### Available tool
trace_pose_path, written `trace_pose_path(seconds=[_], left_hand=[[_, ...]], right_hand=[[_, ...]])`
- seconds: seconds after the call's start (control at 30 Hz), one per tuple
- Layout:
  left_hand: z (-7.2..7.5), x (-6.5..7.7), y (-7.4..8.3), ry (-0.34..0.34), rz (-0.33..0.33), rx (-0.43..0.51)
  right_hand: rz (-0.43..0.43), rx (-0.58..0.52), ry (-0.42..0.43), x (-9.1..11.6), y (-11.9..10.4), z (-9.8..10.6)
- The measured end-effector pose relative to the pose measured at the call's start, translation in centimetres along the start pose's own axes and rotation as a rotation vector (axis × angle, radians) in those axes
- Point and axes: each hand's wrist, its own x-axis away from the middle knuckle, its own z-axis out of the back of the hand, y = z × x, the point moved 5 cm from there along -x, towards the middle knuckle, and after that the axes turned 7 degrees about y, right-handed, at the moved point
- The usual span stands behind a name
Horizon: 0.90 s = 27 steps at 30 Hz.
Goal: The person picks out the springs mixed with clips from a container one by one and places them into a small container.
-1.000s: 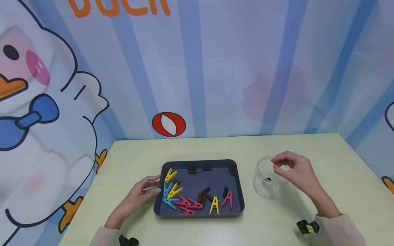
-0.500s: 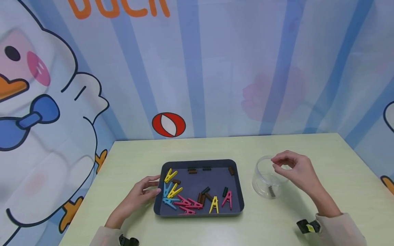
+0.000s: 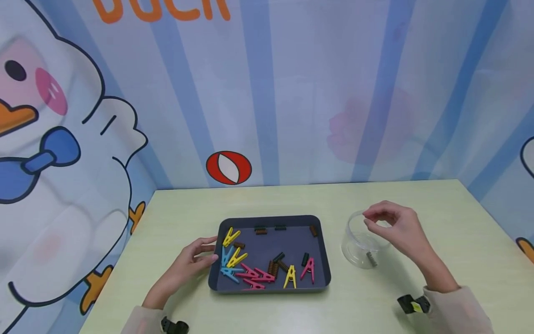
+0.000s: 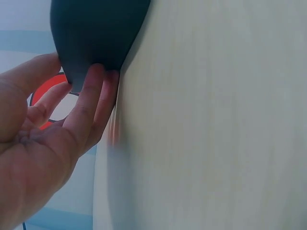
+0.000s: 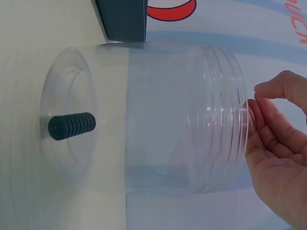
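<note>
My left hand [image 3: 193, 260] rests its fingers and thumb against the left side of a dark grey tray [image 3: 325, 280]; up close, the fingertips touch the outer wall of the tray [image 4: 91, 33]. In the tray lie yellow, blue and pink plastic clips, among them a yellow clip [image 3: 290, 277], and several brown and dark green coil springs [image 3: 273, 269]. At the mouth of a clear plastic jar [image 3: 352, 253] hovers my right hand [image 3: 400, 229], thumb and fingertips near the rim with nothing between them. A dark spring [image 5: 72, 125] leans inside the jar, near its bottom.
A pale wooden table [image 3: 288, 315] carries the tray and jar, with a gap between the two. Behind it hangs a blue striped backdrop [image 3: 300, 93] with a cartoon duck. A small black device [image 3: 413, 305] sits at the right cuff.
The dark spring in the jar has dropped toward the bottom and tipped to a slant. My right hand has shifted slightly left and up over the rim. The left hand stays put.
</note>
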Motion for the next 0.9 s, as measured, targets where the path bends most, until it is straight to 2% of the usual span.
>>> trace_pose_path(seconds=[0.33, 0.7, 0.9], left_hand=[[0.0, 0.0, -0.1, -0.011, -0.009, 0.032], [-0.1, 0.0, -0.2, 0.0, -0.012, 0.017], [-0.1, 0.0, -0.2, 0.005, -0.009, 0.013]], right_hand=[[0.002, -0.038, -0.03, -0.4, -1.0, -0.9], [0.019, -0.051, -0.098, -0.7, -1.6, -2.7], [0.009, -0.104, -0.144, -0.7, -2.1, -3.6]])
